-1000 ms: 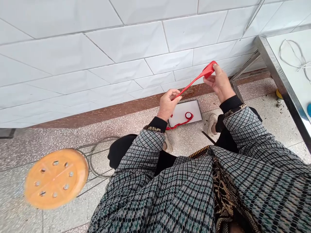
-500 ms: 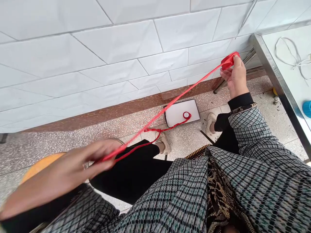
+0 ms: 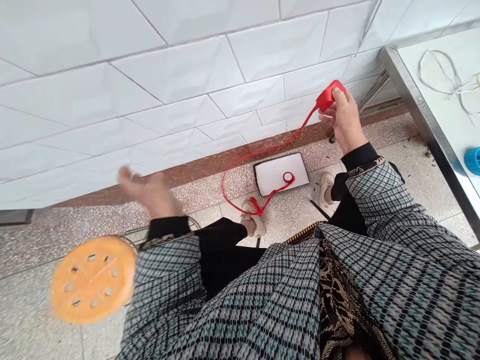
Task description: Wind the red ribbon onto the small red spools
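My right hand [image 3: 345, 117] grips a red spool of ribbon [image 3: 327, 96] between thumb and fingers, up in front of the tiled wall. From it a slack red ribbon [image 3: 224, 187] curves down and left, then loops back past a knot near my shoe. Its far end meets a small round white piece with a red rim [image 3: 288, 177], lying on a white rectangular board [image 3: 275, 167] on the floor. My left hand [image 3: 152, 192] is blurred by motion. Its fingers look spread, with nothing visible in them, apart from the ribbon.
An orange round stool [image 3: 93, 280] with holes in its seat stands at the lower left. To the right is a metal-edged table [image 3: 431, 110] bearing a white cable [image 3: 455, 82] and a blue basket [image 3: 473, 160]. White wall tiles [image 3: 187, 65] rise ahead of me.
My left hand has let go of the ribbon and moved up toward the wall. The ribbon, taut before, now hangs slack. My right hand shifted slightly left with the spool.
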The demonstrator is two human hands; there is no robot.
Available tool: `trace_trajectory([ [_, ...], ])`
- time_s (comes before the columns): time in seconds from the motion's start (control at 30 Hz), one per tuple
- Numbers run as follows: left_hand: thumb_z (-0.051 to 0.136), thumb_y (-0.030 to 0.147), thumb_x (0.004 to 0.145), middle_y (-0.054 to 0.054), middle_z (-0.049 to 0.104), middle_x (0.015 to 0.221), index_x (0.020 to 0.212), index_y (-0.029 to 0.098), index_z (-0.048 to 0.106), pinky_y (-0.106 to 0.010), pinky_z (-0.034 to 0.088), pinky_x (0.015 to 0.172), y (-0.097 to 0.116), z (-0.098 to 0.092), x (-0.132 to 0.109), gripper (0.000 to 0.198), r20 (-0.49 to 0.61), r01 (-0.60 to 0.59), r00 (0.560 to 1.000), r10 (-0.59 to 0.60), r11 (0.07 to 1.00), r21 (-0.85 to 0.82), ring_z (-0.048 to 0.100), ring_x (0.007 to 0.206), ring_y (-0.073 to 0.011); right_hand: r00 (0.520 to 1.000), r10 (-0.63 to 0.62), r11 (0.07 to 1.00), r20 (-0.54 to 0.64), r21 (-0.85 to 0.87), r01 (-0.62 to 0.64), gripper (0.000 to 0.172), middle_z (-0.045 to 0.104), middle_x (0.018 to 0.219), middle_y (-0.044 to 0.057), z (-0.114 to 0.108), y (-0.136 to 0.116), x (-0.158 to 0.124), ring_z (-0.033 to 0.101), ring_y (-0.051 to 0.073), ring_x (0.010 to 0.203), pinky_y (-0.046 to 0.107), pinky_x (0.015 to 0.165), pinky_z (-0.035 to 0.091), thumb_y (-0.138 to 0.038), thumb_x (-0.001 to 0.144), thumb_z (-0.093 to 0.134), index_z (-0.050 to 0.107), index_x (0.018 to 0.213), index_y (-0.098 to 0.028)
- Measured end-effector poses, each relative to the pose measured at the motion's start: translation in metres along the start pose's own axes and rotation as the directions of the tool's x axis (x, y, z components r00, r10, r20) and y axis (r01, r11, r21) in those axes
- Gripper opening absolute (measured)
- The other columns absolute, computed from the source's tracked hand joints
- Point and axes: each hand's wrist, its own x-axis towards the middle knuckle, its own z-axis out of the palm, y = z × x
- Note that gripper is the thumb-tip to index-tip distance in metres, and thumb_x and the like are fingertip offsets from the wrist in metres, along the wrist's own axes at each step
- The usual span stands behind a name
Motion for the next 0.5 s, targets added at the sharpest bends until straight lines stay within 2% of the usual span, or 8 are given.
trace_trajectory([
  [0.03,0.054,0.000,0.085,-0.006,0.069,0.142,0.145,0.023,0.054,-0.073,0.038,0.130,0.013,0.021,-0.007,0.064,-0.069,0.008,0.998,-0.009,1.000,-0.025,0.055,0.143,-0.0291,0.999,0.000,1.000,0.044,-0.007,0.000,0.026,0.071,0.109,0.007,0.004,0.001,-0.004,0.071,0.016,0.081,0.031,0.076,0.064,-0.042,0.106,0.053,0.054,0.125,-0.025],
  [0.07,0.060,0.001,0.082,-0.012,0.069,0.144,0.142,0.016,0.056,-0.067,0.041,0.131,0.031,0.044,-0.016,0.062,-0.041,-0.043,0.998,0.040,0.995,-0.091,0.058,0.142,-0.0300,0.996,-0.002,1.000,0.091,-0.020,0.004,0.032,0.072,0.112,0.007,0.008,0.002,-0.008,0.073,0.017,0.087,0.032,0.078,0.065,-0.046,0.104,0.057,0.053,0.129,-0.026],
  [0.13,0.065,0.004,0.084,-0.016,0.066,0.149,0.139,0.015,0.058,-0.058,0.041,0.134,0.076,0.093,-0.035,0.056,0.164,-0.187,0.959,0.232,0.950,-0.250,0.059,0.146,-0.0309,0.981,-0.011,0.998,0.192,-0.057,0.023,0.047,0.072,0.116,0.006,0.016,0.006,-0.017,0.075,0.020,0.099,0.032,0.080,0.065,-0.055,0.100,0.063,0.051,0.138,-0.029],
  [0.17,0.070,0.006,0.083,-0.016,0.063,0.154,0.142,0.017,0.056,-0.057,0.038,0.135,0.100,0.118,-0.045,0.062,0.222,-0.216,0.930,0.294,0.923,-0.319,0.056,0.151,-0.0325,0.971,-0.018,0.997,0.237,-0.072,0.035,0.052,0.072,0.116,0.006,0.019,0.007,-0.021,0.075,0.022,0.103,0.031,0.080,0.065,-0.058,0.098,0.065,0.051,0.140,-0.030],
  [0.23,0.077,0.008,0.083,-0.019,0.056,0.162,0.151,0.019,0.050,-0.058,0.037,0.135,0.144,0.164,-0.063,0.074,0.272,-0.203,0.894,0.357,0.862,-0.464,0.049,0.157,-0.0354,0.956,-0.022,0.996,0.293,-0.081,0.048,0.056,0.071,0.115,0.006,0.024,0.008,-0.027,0.074,0.022,0.105,0.030,0.079,0.065,-0.060,0.095,0.067,0.051,0.140,-0.030],
  [0.3,0.075,0.009,0.088,-0.019,0.056,0.159,0.155,0.022,0.044,-0.058,0.043,0.130,0.175,0.200,-0.077,0.075,0.301,-0.098,0.899,0.318,0.816,-0.569,0.052,0.155,-0.0344,0.951,-0.027,0.997,0.307,-0.059,0.048,0.054,0.070,0.112,0.005,0.027,0.007,-0.030,0.072,0.020,0.101,0.028,0.076,0.065,-0.056,0.093,0.067,0.051,0.137,-0.029],
  [0.4,0.065,0.011,0.099,-0.016,0.066,0.142,0.154,0.026,0.039,-0.049,0.056,0.114,0.185,0.226,-0.097,0.063,0.365,0.089,0.914,0.178,0.789,-0.608,0.068,0.133,-0.0277,0.975,-0.026,0.999,0.221,-0.017,0.030,0.050,0.068,0.109,0.005,0.024,0.007,-0.022,0.070,0.019,0.093,0.028,0.072,0.064,-0.046,0.092,0.066,0.052,0.136,-0.027],
  [0.5,0.059,0.015,0.103,-0.013,0.073,0.128,0.147,0.025,0.046,-0.040,0.061,0.097,0.163,0.216,-0.117,0.047,0.395,0.124,0.910,0.127,0.825,-0.552,0.075,0.108,-0.0227,0.996,-0.041,0.998,0.084,-0.034,0.044,0.054,0.067,0.107,0.005,0.012,0.012,0.000,0.072,0.021,0.093,0.032,0.074,0.064,-0.044,0.093,0.067,0.051,0.142,-0.027],
])
